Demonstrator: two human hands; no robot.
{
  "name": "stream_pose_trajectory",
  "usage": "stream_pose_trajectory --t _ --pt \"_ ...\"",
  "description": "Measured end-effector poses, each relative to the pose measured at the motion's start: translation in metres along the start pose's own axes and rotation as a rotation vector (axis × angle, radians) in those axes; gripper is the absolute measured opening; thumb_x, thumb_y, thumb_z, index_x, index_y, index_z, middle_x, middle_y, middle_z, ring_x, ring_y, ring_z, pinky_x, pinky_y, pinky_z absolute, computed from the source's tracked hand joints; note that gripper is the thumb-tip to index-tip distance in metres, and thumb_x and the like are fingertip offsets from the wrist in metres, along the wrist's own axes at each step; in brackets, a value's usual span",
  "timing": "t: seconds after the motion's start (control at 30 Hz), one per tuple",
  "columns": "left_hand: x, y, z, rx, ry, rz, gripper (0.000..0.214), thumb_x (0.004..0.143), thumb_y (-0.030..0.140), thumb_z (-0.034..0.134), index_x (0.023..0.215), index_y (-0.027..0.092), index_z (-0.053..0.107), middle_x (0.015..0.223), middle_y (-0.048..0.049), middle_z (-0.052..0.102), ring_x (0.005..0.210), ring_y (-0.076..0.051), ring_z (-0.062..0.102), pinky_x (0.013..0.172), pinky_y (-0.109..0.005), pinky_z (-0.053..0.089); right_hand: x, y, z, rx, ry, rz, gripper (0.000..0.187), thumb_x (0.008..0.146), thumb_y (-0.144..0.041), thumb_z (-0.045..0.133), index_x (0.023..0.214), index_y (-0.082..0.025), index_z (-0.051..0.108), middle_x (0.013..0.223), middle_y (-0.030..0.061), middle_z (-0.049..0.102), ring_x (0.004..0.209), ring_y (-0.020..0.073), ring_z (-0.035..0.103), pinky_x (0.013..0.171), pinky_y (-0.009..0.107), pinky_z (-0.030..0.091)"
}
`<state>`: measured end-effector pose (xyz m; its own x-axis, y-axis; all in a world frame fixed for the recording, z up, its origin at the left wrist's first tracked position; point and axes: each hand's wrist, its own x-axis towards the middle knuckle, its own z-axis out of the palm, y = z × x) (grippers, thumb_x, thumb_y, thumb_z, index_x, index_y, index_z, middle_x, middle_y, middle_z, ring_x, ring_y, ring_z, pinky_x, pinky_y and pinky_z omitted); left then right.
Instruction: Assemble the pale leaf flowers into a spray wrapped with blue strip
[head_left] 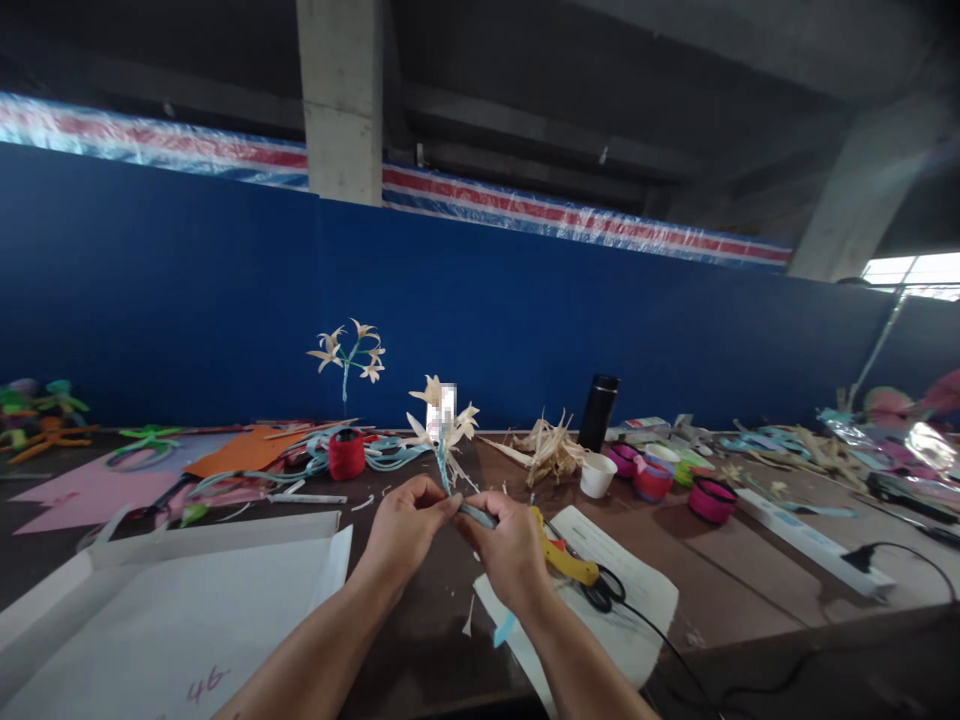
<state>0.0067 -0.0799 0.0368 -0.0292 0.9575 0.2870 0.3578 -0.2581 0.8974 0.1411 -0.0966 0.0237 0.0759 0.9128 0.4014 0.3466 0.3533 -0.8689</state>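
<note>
Near the middle of the head view, my left hand (405, 525) is closed, thumb and fingers pinching the stem of an artificial flower (443, 468). Its pale, husk-like petals stand above the hand on a stem wrapped in light blue. Beside it my right hand (514, 550) is closed around a grey-blue strip (478, 515) that reaches to the stem at my left fingertips. A light blue scrap (505, 628) shows below the right hand. Close to the right hand lie a yellow-handled glue gun (566, 562) and black-handled scissors (604, 590), on white paper (637, 600).
A white box (82, 575) is at the left. Behind stand a finished-looking flower (346, 365), a red wrapped pot (346, 455), dried husks (551, 450), a white cup (598, 475) and a black bottle (598, 412). A power strip (814, 540) with cables lies at the right.
</note>
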Motion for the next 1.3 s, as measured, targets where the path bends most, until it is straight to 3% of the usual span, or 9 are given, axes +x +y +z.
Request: stream_pose_trajectory --t 0.2,0.37,0.47,0.67,0.83,1.0,1.3 --pt "-0.002 0.001 0.0 -0.06 -0.019 -0.039 0.031 0.068 0.047 0.059 0.061 0.017 0.059 0.054 0.0046 0.051 0.054 -0.01 0.043 0.051 -0.02 0.032 0.003 0.0 0.001 0.058 -0.026 0.045 0.021 0.071 -0.034 0.061 0.072 -0.015 0.07 0.052 -0.0035 0.053 0.048 0.0096 0.041 0.044 0.019 0.031" --pt "-0.004 0.001 -0.002 -0.321 -0.16 -0.092 0.038 0.072 0.052 0.053 0.072 0.016 0.063 0.057 0.0045 0.053 0.054 -0.01 0.044 0.053 -0.02 0.033 0.005 -0.004 -0.003 0.094 -0.02 0.073 0.017 0.069 -0.03 0.062 0.07 -0.015 0.069 0.051 -0.0038 0.051 0.047 0.0092 0.04 0.044 0.018 0.032" --pt "-0.005 0.0 0.0 -0.345 -0.172 -0.11 0.037 0.073 0.049 0.055 0.08 0.015 0.067 0.057 0.0039 0.054 0.056 -0.01 0.046 0.055 -0.02 0.035 0.004 -0.005 -0.003 0.113 -0.012 0.082 0.017 0.07 -0.03 0.062 0.072 -0.014 0.069 0.05 -0.0036 0.052 0.047 0.0093 0.041 0.045 0.019 0.033" --pt "-0.006 -0.002 0.002 -0.223 -0.123 -0.076 0.04 0.072 0.043 0.057 0.1 0.016 0.068 0.08 -0.0022 0.067 0.067 -0.014 0.056 0.06 -0.023 0.042 0.001 -0.003 0.002 0.13 -0.039 0.047 0.023 0.073 -0.032 0.061 0.082 -0.013 0.071 0.057 -0.0018 0.058 0.051 0.01 0.044 0.048 0.019 0.034" --pt "-0.007 0.002 -0.004 0.072 -0.01 0.065 0.03 0.078 0.036 0.05 0.093 0.02 0.07 0.079 -0.0012 0.07 0.07 -0.016 0.061 0.062 -0.023 0.044 0.001 -0.004 0.002 0.087 -0.051 -0.001 0.025 0.077 -0.035 0.057 0.085 -0.016 0.072 0.067 0.0001 0.065 0.061 0.013 0.052 0.056 0.021 0.038" --pt "-0.011 -0.002 -0.002 0.296 0.077 0.223 0.023 0.08 0.026 0.047 0.085 0.024 0.07 0.087 -0.0004 0.072 0.078 -0.015 0.064 0.068 -0.022 0.042 0.001 -0.002 0.002 0.009 -0.018 -0.024 0.023 0.079 -0.032 0.055 0.082 -0.017 0.072 0.058 -0.0008 0.061 0.058 0.0139 0.053 0.053 0.021 0.038" --pt "-0.015 -0.007 0.002 0.491 0.095 0.401 0.025 0.085 0.023 0.04 0.083 0.021 0.065 0.081 -0.0042 0.069 0.076 -0.016 0.063 0.069 -0.024 0.043 -0.001 0.001 -0.005 -0.201 0.023 -0.229 0.017 0.08 -0.02 0.052 0.082 -0.018 0.069 0.075 0.0023 0.065 0.071 0.0151 0.059 0.065 0.022 0.041"
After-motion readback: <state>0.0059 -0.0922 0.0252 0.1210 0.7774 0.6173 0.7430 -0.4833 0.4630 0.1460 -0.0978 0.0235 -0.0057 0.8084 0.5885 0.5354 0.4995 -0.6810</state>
